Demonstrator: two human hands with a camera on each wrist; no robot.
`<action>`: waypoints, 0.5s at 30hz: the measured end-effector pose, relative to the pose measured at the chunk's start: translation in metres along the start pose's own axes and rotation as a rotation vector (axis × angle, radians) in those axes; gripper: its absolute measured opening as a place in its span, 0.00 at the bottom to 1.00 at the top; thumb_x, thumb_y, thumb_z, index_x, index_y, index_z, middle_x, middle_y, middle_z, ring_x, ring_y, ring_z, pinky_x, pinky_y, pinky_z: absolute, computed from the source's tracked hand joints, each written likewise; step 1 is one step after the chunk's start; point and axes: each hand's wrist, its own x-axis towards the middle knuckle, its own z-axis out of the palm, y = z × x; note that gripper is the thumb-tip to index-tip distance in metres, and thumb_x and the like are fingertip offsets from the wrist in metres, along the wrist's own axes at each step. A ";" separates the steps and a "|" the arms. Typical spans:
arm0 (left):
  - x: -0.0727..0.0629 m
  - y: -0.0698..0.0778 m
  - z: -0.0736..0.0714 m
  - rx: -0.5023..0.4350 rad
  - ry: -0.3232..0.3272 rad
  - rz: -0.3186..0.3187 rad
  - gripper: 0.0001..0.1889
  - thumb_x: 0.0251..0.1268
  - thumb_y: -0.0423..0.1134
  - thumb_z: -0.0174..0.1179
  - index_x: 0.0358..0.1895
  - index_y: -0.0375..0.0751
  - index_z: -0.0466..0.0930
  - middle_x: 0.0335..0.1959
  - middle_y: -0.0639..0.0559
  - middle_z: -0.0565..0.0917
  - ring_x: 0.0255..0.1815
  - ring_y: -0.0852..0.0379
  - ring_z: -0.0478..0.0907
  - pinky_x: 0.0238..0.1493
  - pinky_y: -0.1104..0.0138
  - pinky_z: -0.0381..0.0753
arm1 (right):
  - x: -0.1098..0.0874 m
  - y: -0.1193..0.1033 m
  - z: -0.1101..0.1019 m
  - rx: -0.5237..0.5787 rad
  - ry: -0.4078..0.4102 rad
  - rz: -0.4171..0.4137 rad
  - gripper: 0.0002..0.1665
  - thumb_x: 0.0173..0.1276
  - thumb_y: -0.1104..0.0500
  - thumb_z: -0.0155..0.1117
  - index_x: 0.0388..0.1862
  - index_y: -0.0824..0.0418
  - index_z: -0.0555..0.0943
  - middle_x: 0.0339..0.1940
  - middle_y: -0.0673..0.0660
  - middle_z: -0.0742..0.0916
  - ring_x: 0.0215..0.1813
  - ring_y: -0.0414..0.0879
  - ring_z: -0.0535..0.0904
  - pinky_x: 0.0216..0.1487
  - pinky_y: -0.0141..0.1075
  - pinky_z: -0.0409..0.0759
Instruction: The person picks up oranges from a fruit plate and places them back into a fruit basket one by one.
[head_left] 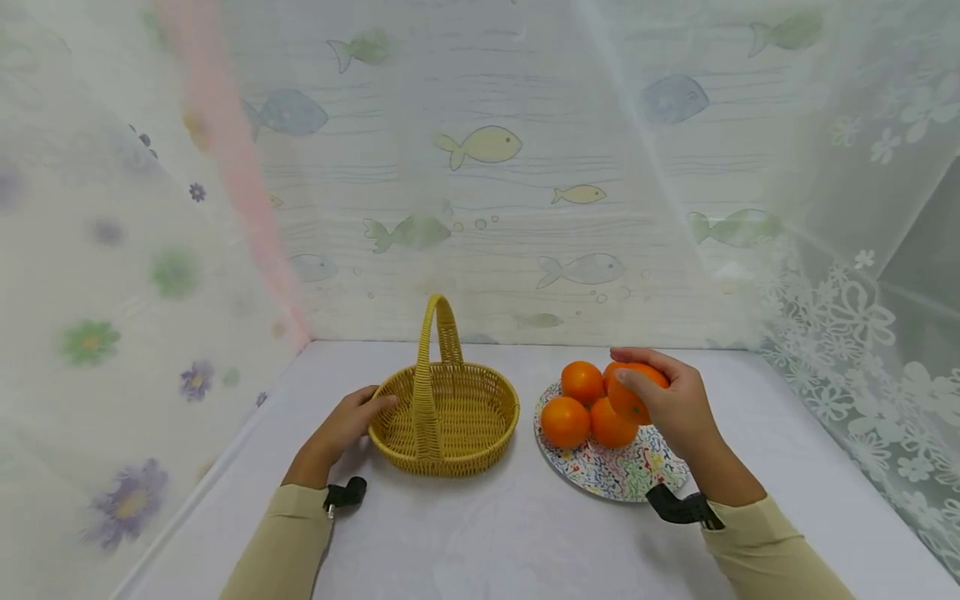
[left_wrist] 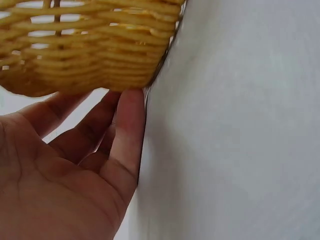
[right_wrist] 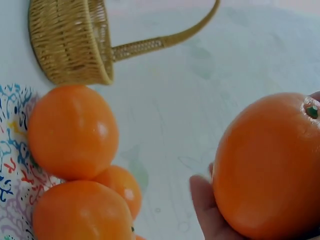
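My left hand (head_left: pixel 345 425) holds the left rim of a yellow wicker basket (head_left: pixel 480 454), the thumb over the rim. In the left wrist view, its fingers (left_wrist: pixel 131 120) press against the basket's woven side (left_wrist: pixel 100 60) from outside. My right hand (head_left: pixel 678 400) grips an orange (head_left: pixel 637 392), raised over a plate (head_left: pixel 600 483) with a multicoloured squiggle pattern. Several more oranges (head_left: pixel 566 422) sit grouped on the plate's left and back part. In the right wrist view, the held orange (right_wrist: pixel 270 170) is apart from the oranges (right_wrist: pixel 73 132) on the plate.
The basket's tall arched handle (head_left: pixel 425 375) stands upright across its middle. A white cloth covers the table (head_left: pixel 480 542). Behind hangs a pale curtain with printed fish (head_left: pixel 491 145); flower-patterned sheer fabric (head_left: pixel 855 325) borders the right side.
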 end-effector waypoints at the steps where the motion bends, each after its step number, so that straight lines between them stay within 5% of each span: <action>1: 0.000 -0.001 -0.002 -0.023 -0.003 -0.001 0.40 0.72 0.67 0.56 0.76 0.43 0.68 0.70 0.42 0.77 0.66 0.47 0.77 0.67 0.51 0.78 | 0.000 0.000 0.002 0.001 0.004 -0.001 0.25 0.77 0.47 0.64 0.67 0.56 0.81 0.64 0.61 0.80 0.56 0.52 0.80 0.46 0.35 0.89; 6: -0.001 -0.008 -0.009 -0.193 -0.009 -0.011 0.36 0.77 0.61 0.54 0.75 0.37 0.69 0.72 0.40 0.75 0.66 0.49 0.78 0.62 0.60 0.84 | 0.002 -0.004 0.008 -0.054 -0.019 0.040 0.29 0.71 0.44 0.71 0.65 0.54 0.78 0.64 0.59 0.78 0.59 0.57 0.76 0.48 0.37 0.88; 15: -0.002 -0.014 -0.013 -0.313 -0.020 -0.010 0.31 0.80 0.54 0.53 0.73 0.33 0.69 0.70 0.39 0.75 0.61 0.56 0.80 0.55 0.68 0.86 | 0.007 -0.004 0.019 -0.108 -0.115 0.026 0.48 0.59 0.66 0.72 0.76 0.46 0.64 0.69 0.57 0.74 0.61 0.60 0.76 0.58 0.52 0.85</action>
